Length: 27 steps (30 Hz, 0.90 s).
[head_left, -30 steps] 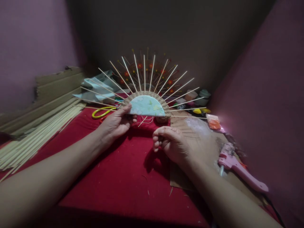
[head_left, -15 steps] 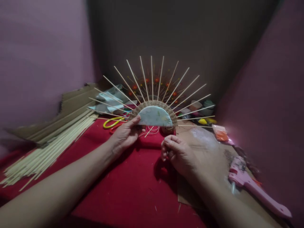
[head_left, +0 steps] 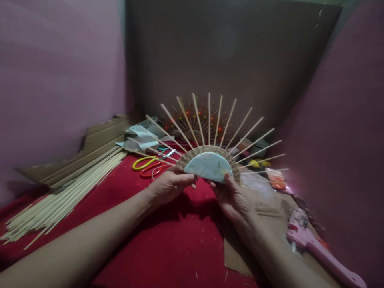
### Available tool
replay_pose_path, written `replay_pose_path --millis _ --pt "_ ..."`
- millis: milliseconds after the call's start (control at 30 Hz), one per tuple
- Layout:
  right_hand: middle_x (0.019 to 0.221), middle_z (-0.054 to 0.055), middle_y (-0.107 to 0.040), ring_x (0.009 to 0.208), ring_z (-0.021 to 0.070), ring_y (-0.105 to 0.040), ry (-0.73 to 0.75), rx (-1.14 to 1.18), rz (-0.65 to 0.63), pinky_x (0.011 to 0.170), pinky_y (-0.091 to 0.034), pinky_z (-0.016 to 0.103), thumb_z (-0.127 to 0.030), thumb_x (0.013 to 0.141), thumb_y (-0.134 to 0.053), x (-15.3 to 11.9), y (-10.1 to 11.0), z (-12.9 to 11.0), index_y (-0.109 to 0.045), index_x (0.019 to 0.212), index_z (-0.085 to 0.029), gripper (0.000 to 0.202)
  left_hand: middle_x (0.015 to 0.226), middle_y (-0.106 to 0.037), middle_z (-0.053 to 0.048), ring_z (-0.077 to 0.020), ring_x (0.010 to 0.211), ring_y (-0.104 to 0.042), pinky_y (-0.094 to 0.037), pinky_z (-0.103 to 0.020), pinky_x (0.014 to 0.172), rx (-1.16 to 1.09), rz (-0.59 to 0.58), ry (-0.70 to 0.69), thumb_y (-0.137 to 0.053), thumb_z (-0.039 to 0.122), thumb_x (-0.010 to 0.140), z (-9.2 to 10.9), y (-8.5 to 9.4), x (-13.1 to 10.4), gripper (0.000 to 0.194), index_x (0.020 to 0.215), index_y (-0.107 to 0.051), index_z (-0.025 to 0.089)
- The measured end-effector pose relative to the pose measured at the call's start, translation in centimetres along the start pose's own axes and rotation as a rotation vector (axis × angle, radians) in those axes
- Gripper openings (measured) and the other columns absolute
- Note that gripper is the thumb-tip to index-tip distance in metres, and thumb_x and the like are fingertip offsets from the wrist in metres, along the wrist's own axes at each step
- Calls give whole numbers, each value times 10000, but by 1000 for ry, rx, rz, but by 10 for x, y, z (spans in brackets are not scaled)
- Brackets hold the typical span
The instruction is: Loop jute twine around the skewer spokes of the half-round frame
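Between my hands is a half-round craft piece (head_left: 209, 165), with a pale blue patterned face, a braided brown rim and thin wooden sticks (head_left: 195, 120) fanning out from its curve. My left hand (head_left: 172, 184) grips its lower left edge, thumb along the front. At the lower right corner, my right hand (head_left: 232, 198) has its thumb on the blue face and its other fingers behind. The fingers behind the piece are partly hidden.
Many loose sticks (head_left: 60, 200) lie left beside torn cardboard (head_left: 105, 136). Scissors with yellow and red handles (head_left: 150, 170) rest on the red cloth (head_left: 168, 248). A pink glue gun (head_left: 318, 248) lies right on a cardboard sheet (head_left: 237, 250). A similar flowered piece (head_left: 192, 124) stands behind.
My right hand has come up and taken hold of the right side of the half-round piece. The piece has shifted right and lower in view, its sticks tipping more away from me.
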State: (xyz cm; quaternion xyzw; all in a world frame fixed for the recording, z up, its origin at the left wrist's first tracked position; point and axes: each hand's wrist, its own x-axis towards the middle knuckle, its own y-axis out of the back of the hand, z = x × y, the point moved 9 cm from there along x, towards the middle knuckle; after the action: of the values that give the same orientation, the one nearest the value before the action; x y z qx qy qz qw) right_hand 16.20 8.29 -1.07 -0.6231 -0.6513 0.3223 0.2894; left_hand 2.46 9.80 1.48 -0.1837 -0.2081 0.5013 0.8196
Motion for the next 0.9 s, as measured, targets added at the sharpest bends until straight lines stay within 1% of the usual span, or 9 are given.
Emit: replay_pose_path --millis 100,167,267,333,467,567,667,733,900 --pt "906 -9 -718 798 139 -668 6 34 1 656 -580 208 -220 549 -857 1 0 -3 -676 873 -223 372 863 -675 -81 -146 718 -598 -479 -253 621 54 -57 8 -714 28 600 1 -5 0 347 932 -700 131" --pt "918 -10 -723 802 143 -676 22 37 2 655 -586 213 -203 553 -853 -1 -1 -5 -678 890 -230 381 834 -673 -80 -140 691 -591 -464 -247 585 81 -17 12 -713 35 595 3 1 1 330 912 -696 123" --pt "901 -14 -729 794 148 -685 48 58 4 636 -593 221 -181 544 -855 -3 -4 -8 -677 909 -230 409 688 -650 -56 -128 595 -564 -431 -239 513 126 84 -2 -688 27 555 8 14 4 217 760 -684 101" --pt "887 -7 -735 775 152 -693 39 68 28 609 -595 214 -170 531 -859 -4 -2 -8 -677 912 -215 425 596 -618 -42 -119 520 -530 -409 -243 473 133 129 -12 -626 17 517 11 21 5 172 667 -661 93" --pt "880 11 -744 758 168 -705 21 64 56 593 -602 215 -158 493 -873 -2 1 -8 -683 892 -186 443 550 -601 -60 -117 442 -489 -369 -247 410 154 151 -33 -479 45 438 18 25 7 257 628 -650 72" --pt "848 4 -748 724 171 -709 41 58 69 582 -608 225 -142 464 -880 -1 2 -10 -688 858 -187 441 551 -599 -51 -121 424 -490 -379 -251 393 135 195 -76 -449 67 413 26 27 5 273 611 -636 82" --pt "821 12 -749 713 178 -710 63 46 77 577 -610 225 -147 452 -884 0 2 -13 -690 824 -171 420 543 -596 -32 -121 408 -489 -381 -248 380 79 287 -96 -454 73 424 31 33 2 254 617 -617 102" --pt "837 22 -749 739 182 -711 76 38 75 601 -612 227 -146 462 -880 1 3 -15 -691 830 -163 414 549 -600 -26 -118 406 -491 -381 -244 381 33 348 -71 -476 76 459 28 38 -1 237 650 -613 108" --pt "900 27 -745 778 178 -708 120 8 75 638 -616 242 -136 536 -846 4 5 -20 -686 881 -167 381 534 -572 -2 -90 407 -486 -362 -211 377 -26 431 -61 -585 113 603 20 45 -2 28 625 -569 117"
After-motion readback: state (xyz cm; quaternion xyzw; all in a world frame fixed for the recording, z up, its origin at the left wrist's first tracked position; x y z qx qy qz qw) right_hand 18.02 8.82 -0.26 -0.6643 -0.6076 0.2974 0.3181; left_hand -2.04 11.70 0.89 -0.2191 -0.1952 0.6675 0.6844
